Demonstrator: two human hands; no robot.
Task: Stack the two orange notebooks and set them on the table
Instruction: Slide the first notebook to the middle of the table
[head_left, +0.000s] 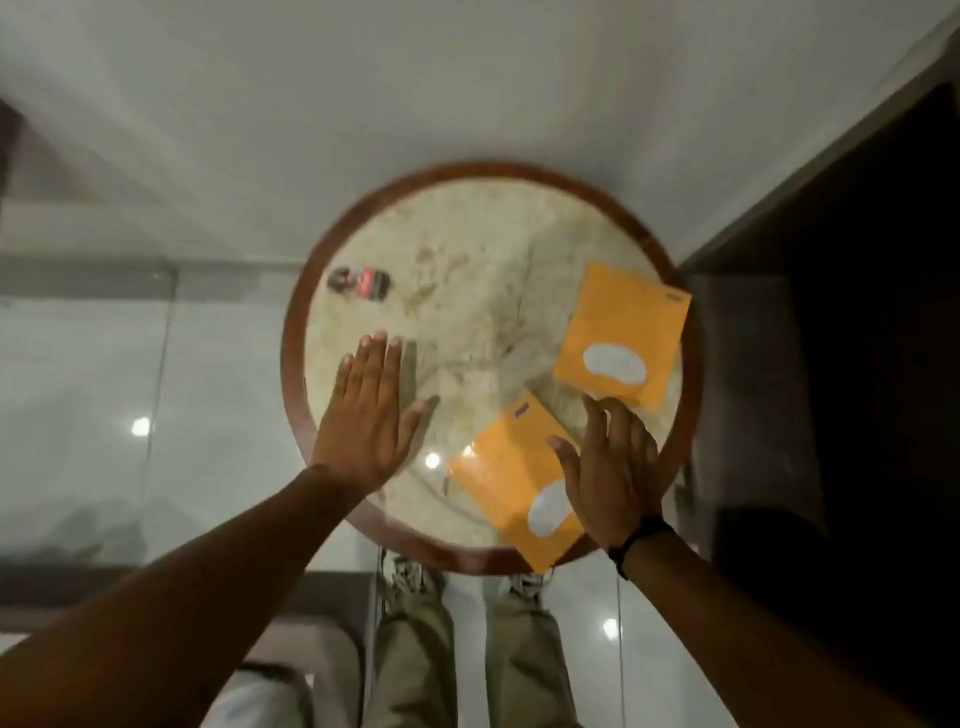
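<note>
Two orange notebooks with white oval labels lie apart on a round marble table (467, 249) with a brown wooden rim. The far notebook (623, 317) lies flat at the right side of the table. The near notebook (509, 467) lies at the front right, its corner hanging over the rim. My right hand (613, 467) is flat with fingers spread, over the near notebook's right edge and covering part of it. My left hand (369, 415) is flat, fingers together, over the table's left side, holding nothing.
A small dark bottle with a red label (358, 283) lies on its side at the table's far left. A dark cabinet or doorway (857, 312) stands close on the right. My legs and shoes (457, 623) are right below the table's front edge, on a glossy tile floor.
</note>
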